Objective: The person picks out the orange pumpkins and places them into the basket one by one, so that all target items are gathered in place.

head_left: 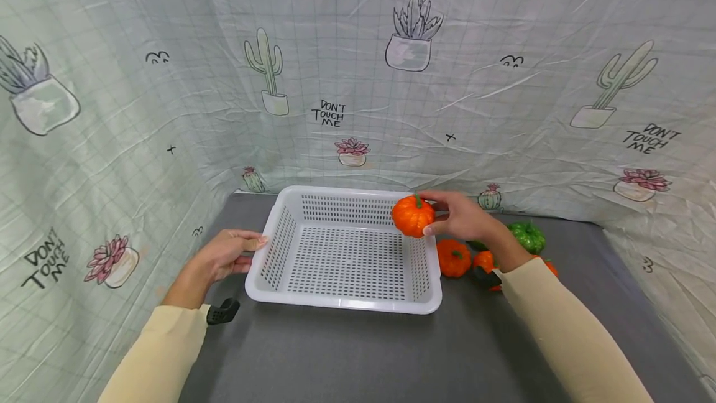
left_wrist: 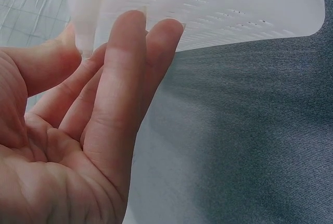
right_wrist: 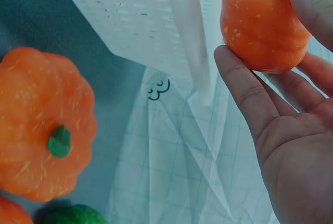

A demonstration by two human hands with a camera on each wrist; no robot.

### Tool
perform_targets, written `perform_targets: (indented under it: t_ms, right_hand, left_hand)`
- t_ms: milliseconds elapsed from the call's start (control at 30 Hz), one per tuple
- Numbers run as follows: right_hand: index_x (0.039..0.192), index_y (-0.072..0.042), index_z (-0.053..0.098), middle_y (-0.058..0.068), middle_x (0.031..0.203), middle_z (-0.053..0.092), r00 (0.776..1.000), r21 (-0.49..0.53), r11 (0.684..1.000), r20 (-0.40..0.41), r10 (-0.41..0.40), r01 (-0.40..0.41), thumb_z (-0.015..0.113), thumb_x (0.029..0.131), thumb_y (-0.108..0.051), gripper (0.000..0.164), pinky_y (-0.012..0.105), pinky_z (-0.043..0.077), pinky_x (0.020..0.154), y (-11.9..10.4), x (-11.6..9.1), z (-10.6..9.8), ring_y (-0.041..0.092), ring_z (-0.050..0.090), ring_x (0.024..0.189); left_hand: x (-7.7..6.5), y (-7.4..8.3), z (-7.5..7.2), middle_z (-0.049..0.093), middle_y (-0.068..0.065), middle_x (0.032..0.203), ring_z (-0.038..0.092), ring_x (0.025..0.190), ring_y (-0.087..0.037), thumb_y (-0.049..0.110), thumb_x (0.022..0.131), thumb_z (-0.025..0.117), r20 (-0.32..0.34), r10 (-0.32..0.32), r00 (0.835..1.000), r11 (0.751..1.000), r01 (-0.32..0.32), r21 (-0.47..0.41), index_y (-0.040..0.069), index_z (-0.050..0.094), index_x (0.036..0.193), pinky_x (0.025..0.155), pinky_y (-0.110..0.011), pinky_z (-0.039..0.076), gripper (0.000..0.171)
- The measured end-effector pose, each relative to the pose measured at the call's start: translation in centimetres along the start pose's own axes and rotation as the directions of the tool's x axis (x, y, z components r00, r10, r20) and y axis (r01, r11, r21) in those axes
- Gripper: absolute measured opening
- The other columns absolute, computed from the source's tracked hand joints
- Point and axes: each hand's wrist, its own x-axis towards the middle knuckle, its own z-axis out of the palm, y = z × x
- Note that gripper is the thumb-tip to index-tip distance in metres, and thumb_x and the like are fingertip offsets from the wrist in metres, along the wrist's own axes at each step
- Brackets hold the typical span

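A white perforated basket stands on the dark table, and nothing lies in it. My left hand pinches its left rim, thumb on top and fingers against the outer wall. Over the basket's right rim, my right hand holds a small orange pumpkin with a green stem. In the right wrist view the thumb and fingers grip this pumpkin from its sides. Another orange pumpkin sits on the table just right of the basket.
Beyond the right forearm lie a green pumpkin-like vegetable, a small orange piece and other partly hidden orange things. A patterned curtain hangs behind and to the left of the table. A black band is at the left wrist.
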Motion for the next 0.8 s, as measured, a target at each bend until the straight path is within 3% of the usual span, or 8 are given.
perform_targets:
  t_ms: [500, 800]
  right_hand:
    - [0.159, -0.002, 0.038, 0.02, 0.161, 0.046, 0.999, -0.001, 1.0, 0.036, -0.015, 0.015, 0.082, 0.09, -0.009, 0.082, 0.051, 0.055, 0.106, -1.3, 1.5, 1.1, 0.041, 0.059, 0.135]
    - [0.16, -0.005, 0.039, 0.018, 0.161, 0.046, 0.998, 0.008, 1.0, 0.057, -0.002, 0.002, 0.082, 0.09, -0.013, 0.082, 0.052, 0.053, 0.109, -2.1, 2.7, 2.1, 0.04, 0.057, 0.138]
  left_hand:
    - [0.2, 0.0, 0.3, 0.078, 0.002, 0.092, 0.078, 0.08, -0.017, 0.022, 0.101, 0.071, -0.007, -0.002, 1.0, 1.0, 0.002, 0.009, -0.005, 0.057, 0.144, 0.071, -0.034, 0.065, 0.053]
    - [0.2, -0.4, 0.1, 0.078, 0.001, 0.091, 0.078, 0.08, -0.018, 0.02, 0.101, 0.071, -0.026, 0.001, 1.0, 1.0, -0.001, -0.002, -0.005, 0.06, 0.141, 0.071, -0.036, 0.065, 0.049]
